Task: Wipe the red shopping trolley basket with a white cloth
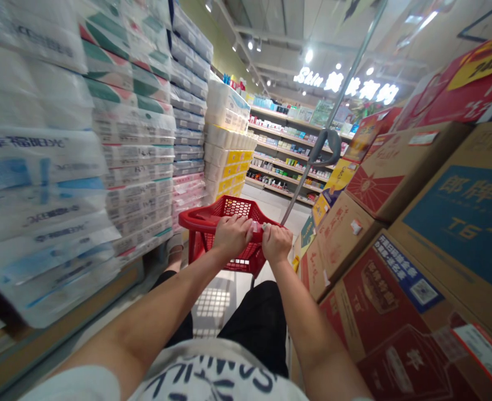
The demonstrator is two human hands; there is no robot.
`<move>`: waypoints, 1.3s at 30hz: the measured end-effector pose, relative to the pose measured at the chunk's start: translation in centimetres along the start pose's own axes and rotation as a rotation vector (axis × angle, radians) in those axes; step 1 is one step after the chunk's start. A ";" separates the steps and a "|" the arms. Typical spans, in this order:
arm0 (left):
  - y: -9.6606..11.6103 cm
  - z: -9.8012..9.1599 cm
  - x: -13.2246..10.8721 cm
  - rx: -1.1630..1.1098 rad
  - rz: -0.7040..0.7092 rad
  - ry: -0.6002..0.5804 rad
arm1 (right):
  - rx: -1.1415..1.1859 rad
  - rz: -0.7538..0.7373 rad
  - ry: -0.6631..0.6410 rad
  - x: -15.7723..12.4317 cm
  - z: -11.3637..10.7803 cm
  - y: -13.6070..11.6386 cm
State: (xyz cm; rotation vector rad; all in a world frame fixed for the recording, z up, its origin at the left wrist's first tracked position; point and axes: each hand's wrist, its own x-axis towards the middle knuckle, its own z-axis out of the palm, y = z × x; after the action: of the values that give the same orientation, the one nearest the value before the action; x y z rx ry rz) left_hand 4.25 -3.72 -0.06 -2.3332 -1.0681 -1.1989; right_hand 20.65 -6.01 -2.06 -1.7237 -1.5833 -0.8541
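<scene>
A red plastic shopping cart (201, 219) with a perforated basket stands right in front of me. My left hand (234, 236) is closed over the middle of its handlebar. Just to the right, my right hand (277, 241) is wrapped round the same bar. A short stretch of the red bar, with a pale patch on it, shows between the two hands. The part of the basket that I can see holds nothing visible; the rest is hidden by my hands and arms.
Stacked packs of tissue paper (132, 122) line the left side on a low platform. Piled cardboard boxes (354, 223) crowd close on the right. A metal pole (300, 186) with a grey hook rises beyond the cart. Product shelves (283, 147) stand at the far end.
</scene>
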 end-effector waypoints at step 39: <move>-2.9 1.8 1.8 -0.062 0.017 -0.157 | -0.038 0.086 -0.366 3.5 0.0 -0.9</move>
State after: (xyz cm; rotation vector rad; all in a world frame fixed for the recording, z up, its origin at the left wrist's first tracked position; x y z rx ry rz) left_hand 3.83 0.15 0.10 -2.5135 -1.0731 -1.0723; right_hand 19.96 -3.89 0.81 -2.0484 -1.7150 -0.5506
